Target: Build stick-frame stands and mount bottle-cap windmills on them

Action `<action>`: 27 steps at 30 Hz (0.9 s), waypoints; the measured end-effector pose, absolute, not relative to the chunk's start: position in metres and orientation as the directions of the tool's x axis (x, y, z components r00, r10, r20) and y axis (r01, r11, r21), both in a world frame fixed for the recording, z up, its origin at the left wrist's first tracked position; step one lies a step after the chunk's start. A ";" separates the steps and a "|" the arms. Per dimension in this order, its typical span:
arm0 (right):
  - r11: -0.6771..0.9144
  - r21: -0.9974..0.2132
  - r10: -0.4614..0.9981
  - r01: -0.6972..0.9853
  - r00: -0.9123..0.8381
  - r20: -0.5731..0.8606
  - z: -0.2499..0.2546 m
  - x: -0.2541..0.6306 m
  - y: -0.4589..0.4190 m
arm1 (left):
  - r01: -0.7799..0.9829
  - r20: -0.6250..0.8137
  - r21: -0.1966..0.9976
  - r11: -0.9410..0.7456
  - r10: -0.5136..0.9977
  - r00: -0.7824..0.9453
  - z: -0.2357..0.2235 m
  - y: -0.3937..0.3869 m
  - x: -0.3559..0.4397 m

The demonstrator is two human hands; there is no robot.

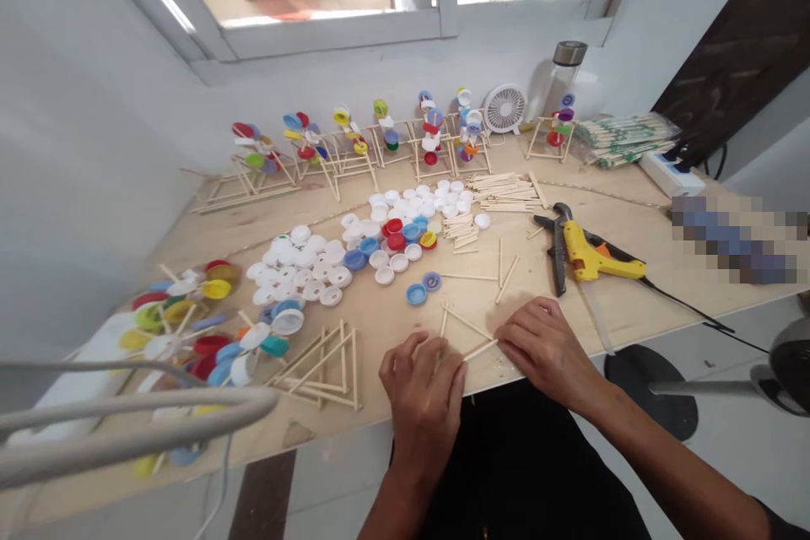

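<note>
A small triangle of thin wooden sticks (470, 322) lies at the front of the table between my two hands. My left hand (423, 384) bends over its near left corner, thumb and fingers closed on the stick ends there. At the right corner, the fingertips of my right hand (548, 346) press together on the joined sticks. Just beyond the triangle are loose sticks (508, 280) and two blue bottle caps (416, 294). A yellow glue gun (585, 253) rests on its stand, past my right hand. Left of my left hand are finished stick triangles (345, 363).
White bottle caps (297, 261) and coloured caps (396, 238) cover the middle. Stick piles (506, 191) lie behind. Cap-and-stick wheel models (430, 131) line the wall beside a small fan (504, 109) and a bottle (562, 76). A power strip (672, 175) sits right; a pale cable (208, 413) crosses front left.
</note>
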State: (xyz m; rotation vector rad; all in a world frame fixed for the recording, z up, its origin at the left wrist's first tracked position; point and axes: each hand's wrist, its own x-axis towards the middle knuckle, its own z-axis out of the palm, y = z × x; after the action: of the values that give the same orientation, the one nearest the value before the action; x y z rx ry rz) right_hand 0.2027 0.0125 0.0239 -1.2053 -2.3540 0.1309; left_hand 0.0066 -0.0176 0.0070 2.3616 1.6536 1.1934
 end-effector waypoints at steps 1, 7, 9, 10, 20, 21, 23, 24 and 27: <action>0.607 -0.298 0.784 0.737 -0.493 0.377 0.025 0.202 0.012 | 0.793 0.568 0.425 -0.437 0.810 0.143 0.007 -0.018 0.006; 0.598 -0.296 0.765 0.744 -0.421 0.487 0.050 0.234 0.016 | 0.784 0.573 0.436 -0.441 0.808 0.136 0.005 -0.018 0.005; 0.497 -0.224 0.764 0.839 -0.300 0.572 0.056 0.261 0.024 | 0.783 0.573 0.440 -0.440 0.809 0.133 0.005 -0.018 0.006; 0.422 -0.181 0.771 0.888 -0.247 0.587 0.057 0.276 0.029 | 0.783 0.575 0.443 -0.438 0.808 0.127 0.005 -0.018 0.006; 0.155 0.253 0.912 0.955 -0.237 0.336 0.032 0.345 0.062 | 0.775 0.617 0.441 -0.453 0.780 0.104 0.000 -0.015 0.008; 0.151 0.266 0.921 0.952 -0.234 0.313 0.033 0.344 0.063 | 0.776 0.618 0.438 -0.453 0.779 0.106 0.000 -0.015 0.008; 0.141 0.254 0.940 0.957 -0.210 0.270 0.035 0.341 0.066 | 0.777 0.617 0.436 -0.454 0.780 0.109 -0.001 -0.015 0.008; 0.135 0.235 0.950 0.963 -0.193 0.246 0.037 0.340 0.067 | 0.777 0.616 0.437 -0.454 0.780 0.110 -0.001 -0.015 0.008; 0.125 0.172 0.971 0.977 -0.156 0.181 0.043 0.339 0.073 | 0.777 0.615 0.438 -0.452 0.781 0.107 0.000 -0.015 0.008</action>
State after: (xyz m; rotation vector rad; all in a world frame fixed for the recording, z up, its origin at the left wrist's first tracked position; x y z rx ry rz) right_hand 0.3394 0.0728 0.0427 -2.0245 -2.3379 -0.3904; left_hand 0.0081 -0.0147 0.0003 2.3341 1.6427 1.3015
